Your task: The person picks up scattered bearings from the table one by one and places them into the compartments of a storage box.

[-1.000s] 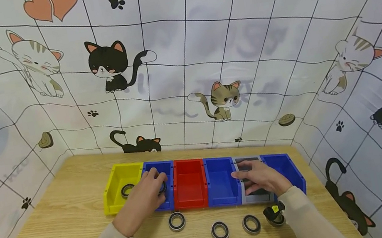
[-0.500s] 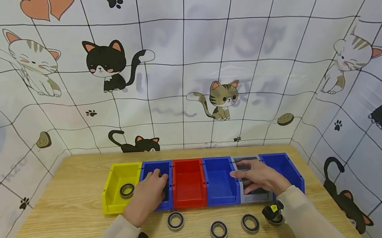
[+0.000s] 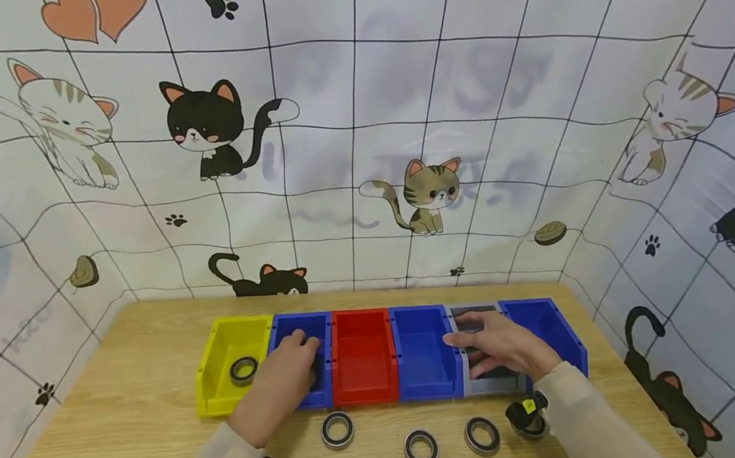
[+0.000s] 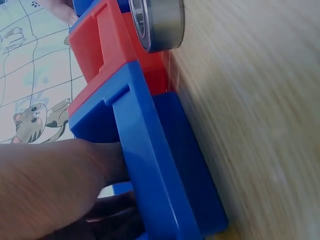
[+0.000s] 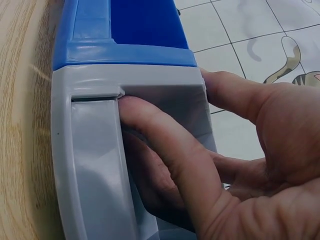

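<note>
My left hand (image 3: pixel 283 377) reaches into the blue bin (image 3: pixel 313 321) second from the left. Its fingertips are hidden behind the bin's front wall (image 4: pixel 150 165) in the left wrist view, so a grip cannot be told. My right hand (image 3: pixel 503 342) is at the grey bin (image 3: pixel 495 382), fingers spread and loosely bent. In the right wrist view one finger (image 5: pixel 155 122) touches the grey front lip (image 5: pixel 97 165); nothing is seen held. A ball bearing (image 3: pixel 234 374) lies in the yellow bin (image 3: pixel 216 392). Another bearing (image 4: pixel 170 25) lies before the red bin (image 4: pixel 110 45).
A blue bin (image 3: pixel 423 345) stands between red and grey, another blue bin (image 3: pixel 547 324) at the right end. On the wooden table (image 3: pixel 112 401) before the row lie more bearings, one bearing (image 3: pixel 408 453) left of another bearing (image 3: pixel 471 438); the right wrist camera partly covers one more.
My left hand has shifted slightly, uncovering the bearing in the yellow bin. A bearing that showed beside its fingers in the blue bin is now out of sight. My right hand stays put.
</note>
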Motion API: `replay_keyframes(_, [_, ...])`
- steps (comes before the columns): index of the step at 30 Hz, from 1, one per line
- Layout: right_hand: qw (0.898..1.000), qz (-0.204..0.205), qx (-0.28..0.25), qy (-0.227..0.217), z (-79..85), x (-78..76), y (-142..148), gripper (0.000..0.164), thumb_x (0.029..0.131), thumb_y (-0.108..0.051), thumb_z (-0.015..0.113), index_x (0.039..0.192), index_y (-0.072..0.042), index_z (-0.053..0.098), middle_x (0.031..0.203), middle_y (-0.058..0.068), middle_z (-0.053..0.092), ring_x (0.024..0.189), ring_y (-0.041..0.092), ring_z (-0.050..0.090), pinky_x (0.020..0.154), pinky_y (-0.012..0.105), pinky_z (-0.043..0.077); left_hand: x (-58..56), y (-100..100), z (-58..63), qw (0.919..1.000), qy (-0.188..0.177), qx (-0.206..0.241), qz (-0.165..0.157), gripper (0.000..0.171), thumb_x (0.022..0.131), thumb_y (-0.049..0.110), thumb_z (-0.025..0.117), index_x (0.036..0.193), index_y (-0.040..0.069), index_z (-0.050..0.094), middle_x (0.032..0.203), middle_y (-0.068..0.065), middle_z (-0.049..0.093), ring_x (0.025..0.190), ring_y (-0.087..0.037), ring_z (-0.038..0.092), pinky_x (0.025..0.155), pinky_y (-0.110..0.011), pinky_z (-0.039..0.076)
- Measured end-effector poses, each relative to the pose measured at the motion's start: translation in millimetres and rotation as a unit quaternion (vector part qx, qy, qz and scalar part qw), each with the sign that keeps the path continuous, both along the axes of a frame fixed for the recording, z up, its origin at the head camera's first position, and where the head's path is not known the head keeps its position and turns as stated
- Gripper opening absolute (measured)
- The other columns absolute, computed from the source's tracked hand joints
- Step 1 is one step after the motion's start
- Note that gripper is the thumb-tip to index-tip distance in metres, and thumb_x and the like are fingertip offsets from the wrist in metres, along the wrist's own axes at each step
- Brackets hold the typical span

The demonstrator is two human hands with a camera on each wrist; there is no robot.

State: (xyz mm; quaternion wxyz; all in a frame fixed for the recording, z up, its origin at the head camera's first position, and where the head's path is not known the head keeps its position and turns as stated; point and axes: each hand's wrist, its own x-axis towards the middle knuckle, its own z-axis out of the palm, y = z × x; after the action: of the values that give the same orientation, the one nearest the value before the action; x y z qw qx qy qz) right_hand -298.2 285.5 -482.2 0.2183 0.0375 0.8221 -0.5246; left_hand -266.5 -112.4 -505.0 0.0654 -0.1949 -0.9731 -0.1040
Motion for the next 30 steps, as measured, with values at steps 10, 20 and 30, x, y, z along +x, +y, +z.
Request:
replay_keyframes(10, [1.000, -0.007, -0.005, -0.012, 1.4, 0.0, -0.7, 0.089, 0.108, -0.032, 0.087, 0.179, -0.004, 0.041, 0.162, 0.031, 0.066, 0.119, 0.032, 0.083, 0.077, 0.043, 0.075, 18.8, -8.5, 7.8, 0.9983, 0.010, 0.047, -0.032, 0.024, 0.103, 0.004, 0.088, 0.125, 0.001, 0.078, 0.104, -0.011, 0.069, 0.091, -0.020, 0.063, 0.086, -0.038, 0.071])
replay_keyframes(20, [1.000, -0.005, -0.004, -0.014, 4.3, -2.4, -0.6, 0.089, 0.108, -0.033, 0.087, 0.178, -0.004, 0.041, 0.164, 0.033, 0.064, 0.124, 0.035, 0.082, 0.079, 0.044, 0.076, 55.0, -8.4, 17.0, 0.9950, 0.070, 0.056, -0.045, 0.019, 0.099, 0.018, 0.094, 0.110, 0.013, 0.080, 0.097, 0.000, 0.064, 0.085, -0.012, 0.058, 0.066, -0.020, 0.058])
replay_keyframes(30, [1.000, -0.004, -0.010, -0.016, 0.7, -0.2, -0.1, 0.089, 0.108, -0.034, 0.088, 0.178, -0.004, 0.041, 0.161, 0.031, 0.067, 0.115, 0.028, 0.084, 0.077, 0.044, 0.075, 76.2, -1.6, 14.0, 0.9944, 0.013, 0.063, -0.084, 0.028, 0.098, 0.028, 0.097, 0.118, 0.017, 0.081, 0.102, 0.001, 0.063, 0.087, -0.013, 0.057, 0.069, -0.019, 0.058])
